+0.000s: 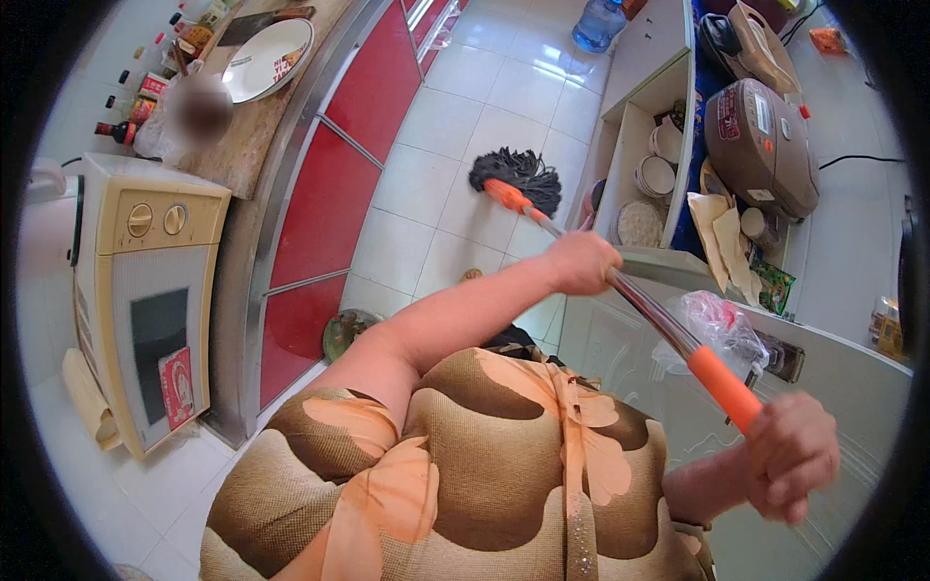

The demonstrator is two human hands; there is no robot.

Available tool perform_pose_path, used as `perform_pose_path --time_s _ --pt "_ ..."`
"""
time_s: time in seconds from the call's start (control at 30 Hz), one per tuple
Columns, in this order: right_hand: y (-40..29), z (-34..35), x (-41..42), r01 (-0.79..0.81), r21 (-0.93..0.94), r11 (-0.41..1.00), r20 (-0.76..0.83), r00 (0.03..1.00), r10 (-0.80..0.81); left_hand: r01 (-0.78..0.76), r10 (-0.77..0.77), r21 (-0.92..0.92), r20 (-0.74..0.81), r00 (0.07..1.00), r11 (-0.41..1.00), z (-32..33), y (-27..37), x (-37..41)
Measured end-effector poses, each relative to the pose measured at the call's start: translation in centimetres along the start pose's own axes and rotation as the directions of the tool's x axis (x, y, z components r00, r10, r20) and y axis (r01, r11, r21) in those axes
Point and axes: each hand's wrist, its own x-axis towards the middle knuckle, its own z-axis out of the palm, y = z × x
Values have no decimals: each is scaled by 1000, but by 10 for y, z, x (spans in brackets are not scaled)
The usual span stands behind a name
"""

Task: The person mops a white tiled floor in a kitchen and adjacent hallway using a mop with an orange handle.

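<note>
A mop with a dark, stringy head (519, 178) rests on the white tiled floor (465, 116), its orange socket towards me. My left hand (583, 263) grips the metal pole (657, 316) around its middle, with the arm reaching across from the left side of the view. At the pole's upper end, my right hand (792, 457) is closed around the orange grip (725, 388), slightly blurred. The pole slants from the floor up to the lower right, in front of my patterned top.
Red cabinets (320, 210) line the left, beside a cream microwave oven (160, 290). To the right stand an open shelf with bowls (655, 176), a rice cooker (763, 145) and a white door (821, 436). A water jug (599, 27) stands ahead.
</note>
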Motion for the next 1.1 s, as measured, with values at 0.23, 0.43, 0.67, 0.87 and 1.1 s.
perform_pose_path --time_s 0.23,0.43,0.67,0.87,1.1 --pt "77 44 20 -63 116 991 54 997 57 129 -82 111 -358 930 985 -22 -99 -45" --pt "95 57 4 -237 188 953 78 971 226 285 -194 143 -450 872 948 -3 -120 -100" --pt "15 4 -34 -88 66 994 192 979 74 11 13 41 -527 849 999 68 -34 -54" --pt "-22 -2 -62 -42 -163 986 176 982 71 -188 170 -10 -380 909 982 98 0 9" --pt "-86 -19 -73 -96 -224 970 173 975 136 -258 232 -177 -153 961 950 133 76 -5"
